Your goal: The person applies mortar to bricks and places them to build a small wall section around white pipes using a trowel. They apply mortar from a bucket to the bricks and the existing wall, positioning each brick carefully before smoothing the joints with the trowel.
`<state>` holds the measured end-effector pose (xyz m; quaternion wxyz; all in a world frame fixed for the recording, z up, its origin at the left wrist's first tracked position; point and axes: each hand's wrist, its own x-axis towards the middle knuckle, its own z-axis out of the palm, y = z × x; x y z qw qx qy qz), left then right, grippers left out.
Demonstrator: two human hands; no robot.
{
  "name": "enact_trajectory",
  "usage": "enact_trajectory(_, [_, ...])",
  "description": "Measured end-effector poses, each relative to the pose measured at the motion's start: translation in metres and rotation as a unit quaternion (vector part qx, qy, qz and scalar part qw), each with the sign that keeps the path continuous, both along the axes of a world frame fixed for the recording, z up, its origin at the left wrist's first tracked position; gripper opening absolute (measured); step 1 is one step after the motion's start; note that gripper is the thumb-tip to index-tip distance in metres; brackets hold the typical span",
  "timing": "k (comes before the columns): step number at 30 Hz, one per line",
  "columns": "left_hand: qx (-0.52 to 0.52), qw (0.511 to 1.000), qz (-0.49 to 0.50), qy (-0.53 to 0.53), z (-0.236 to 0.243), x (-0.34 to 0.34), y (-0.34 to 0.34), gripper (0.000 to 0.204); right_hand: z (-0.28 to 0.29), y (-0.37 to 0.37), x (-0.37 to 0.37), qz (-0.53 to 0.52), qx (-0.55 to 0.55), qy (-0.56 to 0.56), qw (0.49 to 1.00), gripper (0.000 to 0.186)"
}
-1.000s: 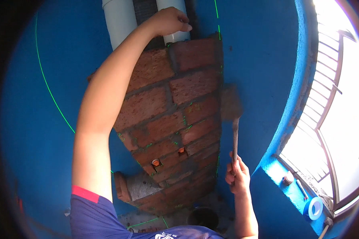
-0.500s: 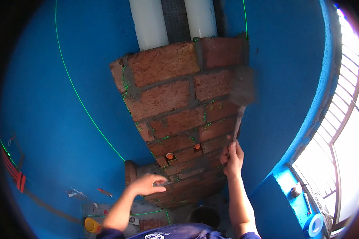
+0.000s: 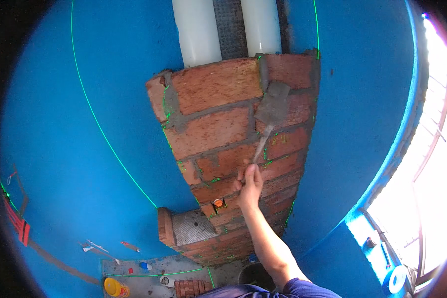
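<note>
My right hand (image 3: 250,186) is closed around the handle of a mortar-smeared trowel (image 3: 274,104). Its grey blade lies over the upper right part of the brick wall (image 3: 211,130), just below an upright mortar joint between two top bricks. Whether the blade touches the bricks I cannot tell. Grey mortar fills the joints, with a thicker smear near the wall's upper left edge. My left hand is out of view.
Two white pipes (image 3: 198,35) rise behind the wall's top, between blue walls (image 3: 119,74). Below are a grey ledge (image 3: 192,228), a dark bucket (image 3: 257,274), a yellow container (image 3: 114,287) and stacked bricks (image 3: 191,288). A blue-rimmed tape roll (image 3: 396,279) lies at lower right.
My right hand has carried the trowel leftward from the wall's right edge onto the upper bricks. My left hand, earlier near the ledge, has gone out of view.
</note>
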<state>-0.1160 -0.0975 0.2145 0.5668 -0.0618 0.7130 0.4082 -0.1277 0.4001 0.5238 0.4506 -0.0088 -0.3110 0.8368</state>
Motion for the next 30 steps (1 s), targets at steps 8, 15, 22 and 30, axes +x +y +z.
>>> enact_trajectory(8, [-0.01,0.998,0.068,0.009,-0.003,0.001,0.004,0.035,0.045,-0.034,-0.022,0.002,0.057,0.021,0.998,0.031])
enact_trajectory(15, [0.061,0.99,0.014,0.126,0.02,-0.043,0.049,0.034,0.068,-0.046,0.001,0.085,0.044,0.102,0.99,0.029])
enact_trajectory(22, [0.171,0.925,-0.13,0.315,0.161,-0.105,0.165,0.035,0.034,-0.011,0.08,0.03,0.03,-0.026,0.999,0.039])
enact_trajectory(30, [0.315,0.799,-0.241,0.452,0.357,-0.073,0.253,0.029,0.069,0.034,0.162,-0.116,0.11,-0.127,0.979,0.033])
